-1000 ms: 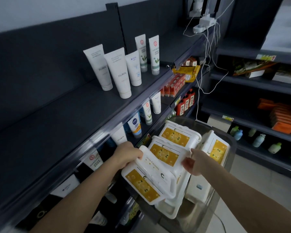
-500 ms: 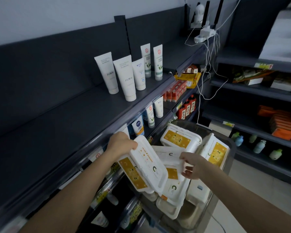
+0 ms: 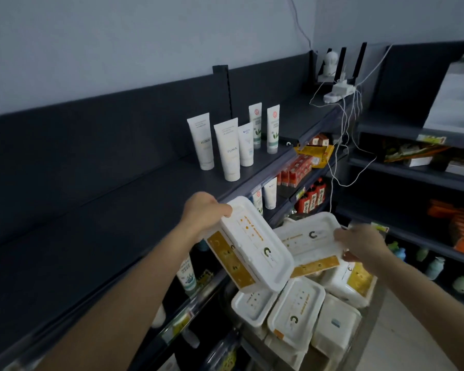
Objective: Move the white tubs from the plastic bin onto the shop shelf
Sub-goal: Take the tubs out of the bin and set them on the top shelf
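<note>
My left hand (image 3: 202, 212) grips the far end of a white tub (image 3: 255, 247) with a yellow label, held tilted just off the front edge of the dark top shelf (image 3: 113, 223). My right hand (image 3: 364, 246) holds a second white tub (image 3: 310, 241) by its right end, lifted above the bin. Several more white tubs (image 3: 296, 313) lie packed in the clear plastic bin (image 3: 370, 328) below both hands.
White cosmetic tubes (image 3: 227, 149) stand in a group on the top shelf, to the right of a long bare stretch. Lower shelves hold tubes, red boxes and bottles (image 3: 312, 195). White cables (image 3: 340, 145) hang at the corner. Another shelf unit (image 3: 413, 167) stands at right.
Both hands have risen. The left hand has carried its tub up toward the top shelf's edge, and the right hand has taken hold of a second tub and lifted it off the pile.
</note>
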